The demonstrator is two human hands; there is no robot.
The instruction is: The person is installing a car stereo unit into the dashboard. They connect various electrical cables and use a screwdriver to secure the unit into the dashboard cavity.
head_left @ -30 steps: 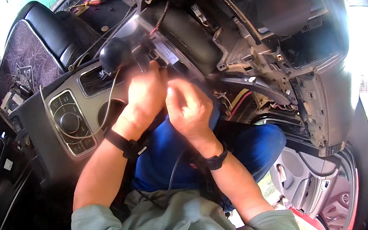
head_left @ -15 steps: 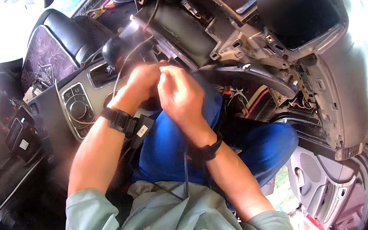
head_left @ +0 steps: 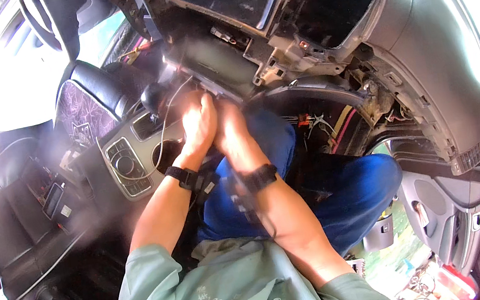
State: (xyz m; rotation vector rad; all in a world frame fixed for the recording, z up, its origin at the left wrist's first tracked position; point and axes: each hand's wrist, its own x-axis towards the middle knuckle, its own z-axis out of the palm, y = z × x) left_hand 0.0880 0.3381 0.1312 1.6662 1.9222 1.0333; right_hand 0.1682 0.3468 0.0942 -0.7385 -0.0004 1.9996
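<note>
My left hand (head_left: 200, 122) is closed, thumb uppermost, beside the front of the centre console (head_left: 151, 139). Close against it on the right, my right hand (head_left: 230, 128) curls its fingers inward. Those fingertips are mostly hidden, and what either hand grips cannot be made out. A thin pale cable (head_left: 169, 106) arcs past my left hand and loops down over the console. Just left of the hands stands a dark rounded gear knob (head_left: 151, 98). In front of them lies the lower edge of a grey dashboard panel (head_left: 212, 70).
The stripped dashboard has a square opening (head_left: 334, 2) and exposed brackets (head_left: 279, 60). Pliers (head_left: 315, 121) lie in the footwell on the right. A control panel with a round dial (head_left: 124, 165) is on the console. A black seat (head_left: 0, 186) stands left; an open door (head_left: 448, 212) stands right.
My view has shifted, so the dashboard appears higher. The left hand has turned thumb up, and the right hand has moved lower and partly behind it. The cable's loop has changed shape.
</note>
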